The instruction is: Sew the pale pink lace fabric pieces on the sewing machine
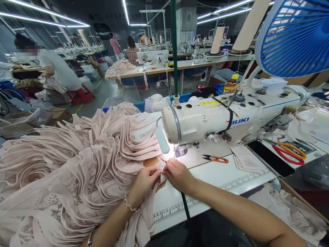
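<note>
Both hands meet in front of the sewing machine [197,116], pinching a small piece of pale pink fabric [162,177] between them. My left hand [146,181] grips its left side with thumb and index finger. From the right, my right hand [178,174] pinches the same piece, fingers curled. Just beyond the hands lies the lit presser foot and needle area [180,151]. A large heap of pale pink lace-trimmed garments [77,164] spreads to the left, reaching my left wrist. Orange-handled thread snips [216,158] rest on the table, right of my right hand.
Right of the snips lie paper tags [245,158], a black phone [269,158] and red- and yellow-handled scissors [288,154]. A ruler tape [172,212] runs along the table's front edge. A blue fan [295,37] stands upper right. Other people [58,68] work behind.
</note>
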`<state>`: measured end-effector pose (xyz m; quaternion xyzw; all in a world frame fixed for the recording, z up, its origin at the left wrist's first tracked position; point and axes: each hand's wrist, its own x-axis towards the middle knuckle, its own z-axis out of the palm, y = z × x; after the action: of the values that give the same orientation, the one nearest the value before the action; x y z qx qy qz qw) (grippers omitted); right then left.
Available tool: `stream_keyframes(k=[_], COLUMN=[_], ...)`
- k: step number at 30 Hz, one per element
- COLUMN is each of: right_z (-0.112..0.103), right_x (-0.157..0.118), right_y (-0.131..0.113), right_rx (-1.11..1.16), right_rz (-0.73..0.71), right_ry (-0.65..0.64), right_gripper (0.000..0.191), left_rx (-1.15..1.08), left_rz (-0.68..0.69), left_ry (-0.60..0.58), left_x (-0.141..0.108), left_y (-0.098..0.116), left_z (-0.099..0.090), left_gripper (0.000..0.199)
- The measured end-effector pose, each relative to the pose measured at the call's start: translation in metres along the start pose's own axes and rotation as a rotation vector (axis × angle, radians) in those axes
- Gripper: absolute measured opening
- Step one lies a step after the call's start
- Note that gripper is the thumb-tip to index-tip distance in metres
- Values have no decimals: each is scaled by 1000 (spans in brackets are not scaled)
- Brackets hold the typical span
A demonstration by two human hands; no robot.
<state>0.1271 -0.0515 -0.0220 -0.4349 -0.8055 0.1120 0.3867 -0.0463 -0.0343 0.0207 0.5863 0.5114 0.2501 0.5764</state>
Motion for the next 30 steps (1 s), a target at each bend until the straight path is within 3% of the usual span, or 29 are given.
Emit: stream_keyframes(k=[6,10,14,19,25,30], right_z=[-3,-32,-83,-136,-161,-173], right_x=[0,-17,-34,-34,-27,-21], right_y=[-3,-2,27,84,113,117], right_rx=[-18,-96,-297,-462,-535,-559], right_rz=[-42,-35,208,320,361,351], right_ry=[-88,-191,-177,-116,-94,-82], right_gripper=[15,14,17,21,54,48], left_rx=[16,-20,-27,-36,-48,-10], left_rz=[-12,-50,-65,-72,-65,-67], left_ry=[-2,21,14,8,20,16], left_x=[2,3,-2,-4,0,0], left_y=[-2,-1,5,8,2,2], left_z=[-1,-1,0,0,-1,-2], left_gripper=[49,52,50,51,52,55])
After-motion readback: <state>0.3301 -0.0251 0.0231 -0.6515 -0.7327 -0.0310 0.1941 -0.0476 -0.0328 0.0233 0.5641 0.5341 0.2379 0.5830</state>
